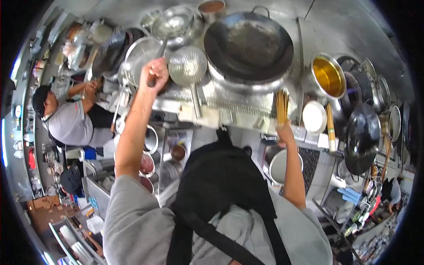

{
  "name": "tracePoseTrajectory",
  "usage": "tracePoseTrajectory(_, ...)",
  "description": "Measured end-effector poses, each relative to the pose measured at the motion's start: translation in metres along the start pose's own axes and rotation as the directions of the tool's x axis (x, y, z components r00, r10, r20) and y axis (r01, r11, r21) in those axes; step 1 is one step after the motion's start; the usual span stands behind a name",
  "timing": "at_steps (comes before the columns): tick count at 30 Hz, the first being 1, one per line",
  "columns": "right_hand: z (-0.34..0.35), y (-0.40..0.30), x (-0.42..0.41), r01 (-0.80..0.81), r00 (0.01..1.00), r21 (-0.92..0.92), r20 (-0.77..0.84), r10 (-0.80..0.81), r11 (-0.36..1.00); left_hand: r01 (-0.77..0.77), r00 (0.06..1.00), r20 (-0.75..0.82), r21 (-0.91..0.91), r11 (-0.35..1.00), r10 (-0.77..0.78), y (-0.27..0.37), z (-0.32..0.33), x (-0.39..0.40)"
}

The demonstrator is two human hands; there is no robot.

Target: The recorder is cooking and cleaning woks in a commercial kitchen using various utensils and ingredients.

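Observation:
My left hand [155, 74] is closed around the handle of a metal ladle [173, 21], whose bowl is over a round metal pot at the back of the stove. My right hand [285, 133] grips a bamboo wok brush [282, 104], its bristles pointing away from me at the front edge of the steel range. Between my hands, a dark wok [250, 48] sits on a burner ring. A perforated skimmer [187, 66] lies left of the wok, its handle toward me. Left of it, behind my left hand, is a wide wire strainer [140, 54].
Right of the wok stand a pot of yellow oil [328, 76], a white bowl [314, 116], a second bamboo brush [330, 124] and several stacked woks [362, 139]. A co-worker [71, 117] stands at the left. A large pot [285, 165] is below my right arm.

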State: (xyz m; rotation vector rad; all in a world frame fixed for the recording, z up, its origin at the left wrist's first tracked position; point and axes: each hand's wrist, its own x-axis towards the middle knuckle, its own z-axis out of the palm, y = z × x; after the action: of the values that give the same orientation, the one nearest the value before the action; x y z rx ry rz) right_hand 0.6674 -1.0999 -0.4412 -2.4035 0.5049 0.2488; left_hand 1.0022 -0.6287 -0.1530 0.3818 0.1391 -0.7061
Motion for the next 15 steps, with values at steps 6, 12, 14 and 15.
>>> tracePoseTrajectory(6,-0.02,-0.012,0.001,-0.045,0.991,0.145,0.131,0.026,0.988,0.051,0.999,-0.007,-0.037,0.998,-0.052,-0.064,0.023,-0.085)
tracePoseTrajectory(12,-0.052,-0.039,-0.017,-0.269,0.958,0.28,0.173,0.227,0.922,0.143,0.959,-0.246,-0.017,0.99,-0.143,-0.137,0.022,-0.155)
tracePoseTrajectory(14,-0.055,-0.037,-0.018,-0.272,0.957,0.287,0.177,0.228,0.918,0.202,0.956,-0.222,0.024,0.979,-0.192,-0.156,0.008,-0.166)
tracePoseTrajectory(15,-0.056,-0.04,-0.019,-0.274,0.956,0.292,0.185,0.227,0.916,0.217,0.946,-0.258,0.043,0.975,-0.199,-0.168,0.01,-0.171)
